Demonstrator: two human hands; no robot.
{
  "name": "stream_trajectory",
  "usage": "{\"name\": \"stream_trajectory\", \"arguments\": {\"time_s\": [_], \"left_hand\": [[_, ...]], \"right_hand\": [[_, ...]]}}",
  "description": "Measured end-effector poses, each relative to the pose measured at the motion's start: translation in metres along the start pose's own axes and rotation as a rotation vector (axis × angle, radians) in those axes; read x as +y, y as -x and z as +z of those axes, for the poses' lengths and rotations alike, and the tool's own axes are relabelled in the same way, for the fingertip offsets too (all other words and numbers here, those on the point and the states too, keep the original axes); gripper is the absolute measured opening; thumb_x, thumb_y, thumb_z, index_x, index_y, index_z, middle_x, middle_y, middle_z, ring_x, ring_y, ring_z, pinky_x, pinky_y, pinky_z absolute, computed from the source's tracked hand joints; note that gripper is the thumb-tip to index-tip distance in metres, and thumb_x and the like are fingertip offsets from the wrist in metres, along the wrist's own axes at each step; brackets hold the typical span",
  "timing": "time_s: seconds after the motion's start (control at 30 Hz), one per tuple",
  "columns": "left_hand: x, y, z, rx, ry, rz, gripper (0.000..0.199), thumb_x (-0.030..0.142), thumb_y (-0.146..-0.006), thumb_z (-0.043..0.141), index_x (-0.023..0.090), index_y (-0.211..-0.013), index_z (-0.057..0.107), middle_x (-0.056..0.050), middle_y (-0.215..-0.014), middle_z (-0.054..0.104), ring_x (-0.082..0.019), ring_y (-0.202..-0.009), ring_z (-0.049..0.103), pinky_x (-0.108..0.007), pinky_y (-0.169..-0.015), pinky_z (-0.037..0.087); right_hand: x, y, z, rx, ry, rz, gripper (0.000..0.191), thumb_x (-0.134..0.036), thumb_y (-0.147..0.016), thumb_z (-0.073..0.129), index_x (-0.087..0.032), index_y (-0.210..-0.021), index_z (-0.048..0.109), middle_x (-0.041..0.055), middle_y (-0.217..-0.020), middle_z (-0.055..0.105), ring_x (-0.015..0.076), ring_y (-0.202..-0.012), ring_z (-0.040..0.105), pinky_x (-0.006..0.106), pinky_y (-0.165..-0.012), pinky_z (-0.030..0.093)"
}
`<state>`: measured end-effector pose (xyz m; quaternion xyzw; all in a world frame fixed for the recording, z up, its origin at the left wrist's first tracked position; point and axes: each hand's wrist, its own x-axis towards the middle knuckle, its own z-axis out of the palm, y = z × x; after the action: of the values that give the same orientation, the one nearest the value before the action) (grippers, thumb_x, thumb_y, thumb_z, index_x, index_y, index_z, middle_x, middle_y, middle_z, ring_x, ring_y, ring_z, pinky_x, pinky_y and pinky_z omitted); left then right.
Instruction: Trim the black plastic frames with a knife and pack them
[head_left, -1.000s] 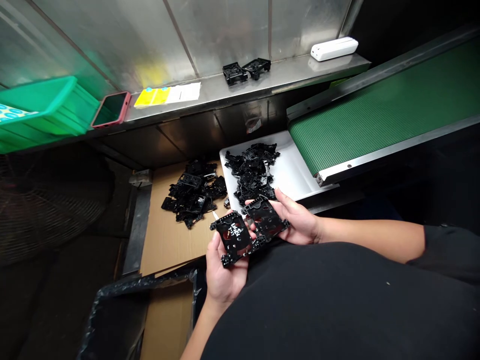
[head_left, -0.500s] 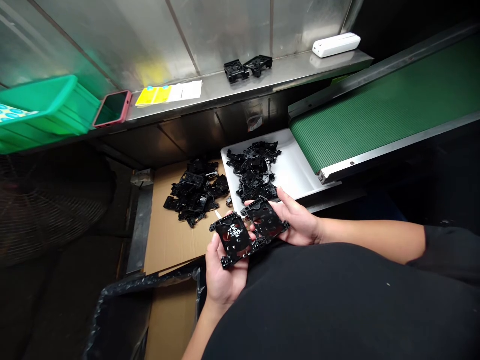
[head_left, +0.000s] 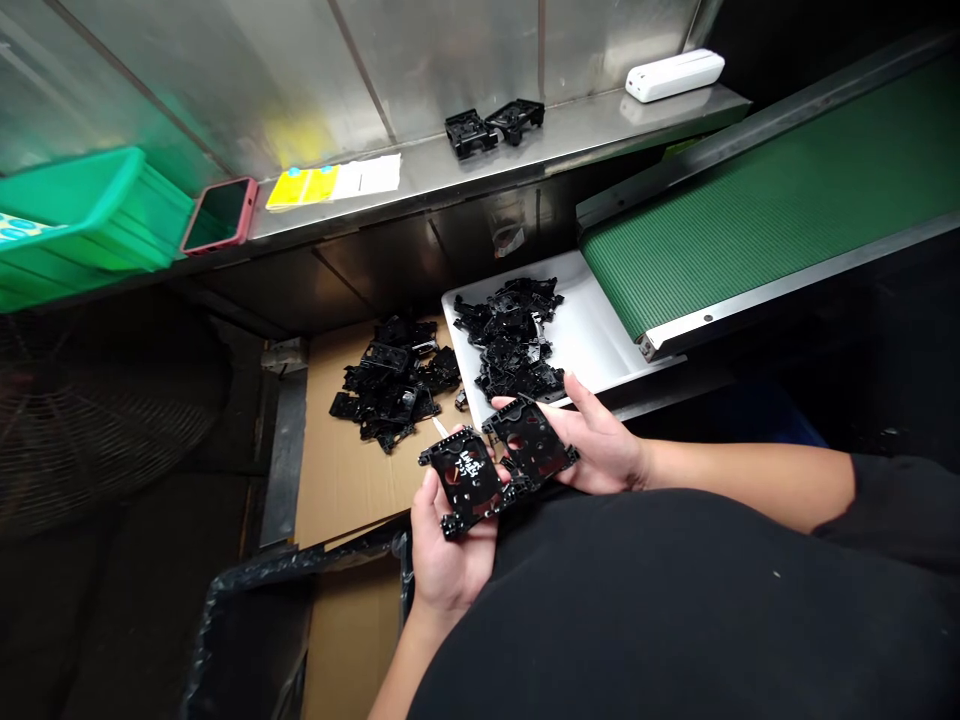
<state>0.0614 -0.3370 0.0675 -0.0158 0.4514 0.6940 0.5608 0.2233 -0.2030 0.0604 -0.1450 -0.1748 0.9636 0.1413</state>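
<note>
My left hand [head_left: 452, 550] is closed around a black plastic frame with white handwriting [head_left: 466, 478]. In my right hand [head_left: 600, 445] is a second black plastic frame [head_left: 534, 440], its flat face turned up, the thumb raised off it. The two frames lie side by side with their inner edges touching or nearly so; fingers show through their openings. Just beyond my hands, a heap of black plastic parts [head_left: 506, 335] fills the left side of a white tray [head_left: 592, 345]. Another pile of black parts [head_left: 390, 380] rests on cardboard [head_left: 330, 490].
A green conveyor belt [head_left: 772, 210] slopes down to the tray. On the metal shelf [head_left: 570, 150] are two black parts [head_left: 495, 125], a white device [head_left: 675, 75], a phone [head_left: 221, 215], yellow-and-white paper [head_left: 334, 183] and a green bin [head_left: 97, 220]. A fan [head_left: 90, 420] stands left; a black-lined bin [head_left: 247, 620] sits below.
The view has shifted slightly. Both hands keep hold of the two frames in almost the same place; the right-hand frame is tilted a little differently.
</note>
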Motion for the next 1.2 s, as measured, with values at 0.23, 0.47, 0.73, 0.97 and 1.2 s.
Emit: {"name": "stream_trajectory", "arguments": {"time_s": [0.23, 0.47, 0.73, 0.97, 1.2], "left_hand": [[-0.001, -0.002, 0.003, 0.016, -0.002, -0.023, 0.038, 0.043, -0.103, 0.057, 0.022, -0.127, 0.076, -0.009, -0.102, 0.082, -0.024, -0.083, 0.078, -0.039, -0.088, 0.066], [-0.004, -0.004, 0.004, 0.002, 0.002, -0.042, 0.040, 0.043, -0.103, 0.055, 0.021, -0.129, 0.075, -0.010, -0.102, 0.081, -0.023, -0.083, 0.078, -0.033, -0.075, 0.064], [-0.006, -0.002, 0.010, 0.004, 0.030, -0.074, 0.043, 0.040, -0.107, 0.047, 0.020, -0.136, 0.072, -0.010, -0.103, 0.081, -0.022, -0.082, 0.077, -0.030, -0.070, 0.061], [-0.008, -0.002, 0.006, -0.023, 0.016, -0.051, 0.042, 0.043, -0.106, 0.051, 0.019, -0.130, 0.075, -0.010, -0.100, 0.082, -0.024, -0.085, 0.078, -0.043, -0.093, 0.064], [-0.008, 0.001, 0.002, -0.072, 0.035, -0.055, 0.039, 0.044, -0.106, 0.053, 0.017, -0.121, 0.077, -0.011, -0.102, 0.082, -0.026, -0.100, 0.079, -0.042, -0.101, 0.061]], "right_hand": [[-0.003, 0.005, 0.009, 0.072, 0.032, 0.005, 0.090, -0.070, -0.108, -0.003, -0.018, -0.160, 0.049, 0.0102, -0.102, 0.079, 0.0224, -0.088, 0.074, 0.036, -0.089, 0.057], [-0.004, 0.009, 0.007, 0.076, 0.040, -0.001, 0.092, -0.070, -0.108, -0.004, -0.017, -0.162, 0.047, 0.0115, -0.112, 0.080, 0.0217, -0.091, 0.075, 0.034, -0.089, 0.057], [-0.002, 0.014, -0.001, 0.054, 0.075, -0.048, 0.092, -0.078, -0.106, 0.005, -0.020, -0.168, 0.039, 0.0132, -0.140, 0.072, 0.0263, -0.122, 0.070, 0.044, -0.110, 0.051], [0.000, 0.014, 0.000, 0.093, 0.056, -0.028, 0.088, -0.075, -0.108, 0.004, -0.022, -0.167, 0.041, 0.0110, -0.146, 0.071, 0.0241, -0.127, 0.070, 0.042, -0.114, 0.049], [0.000, 0.011, 0.005, 0.083, 0.079, 0.024, 0.090, -0.074, -0.107, 0.000, -0.019, -0.168, 0.039, 0.0125, -0.125, 0.081, 0.0240, -0.107, 0.078, 0.039, -0.102, 0.055]]}}
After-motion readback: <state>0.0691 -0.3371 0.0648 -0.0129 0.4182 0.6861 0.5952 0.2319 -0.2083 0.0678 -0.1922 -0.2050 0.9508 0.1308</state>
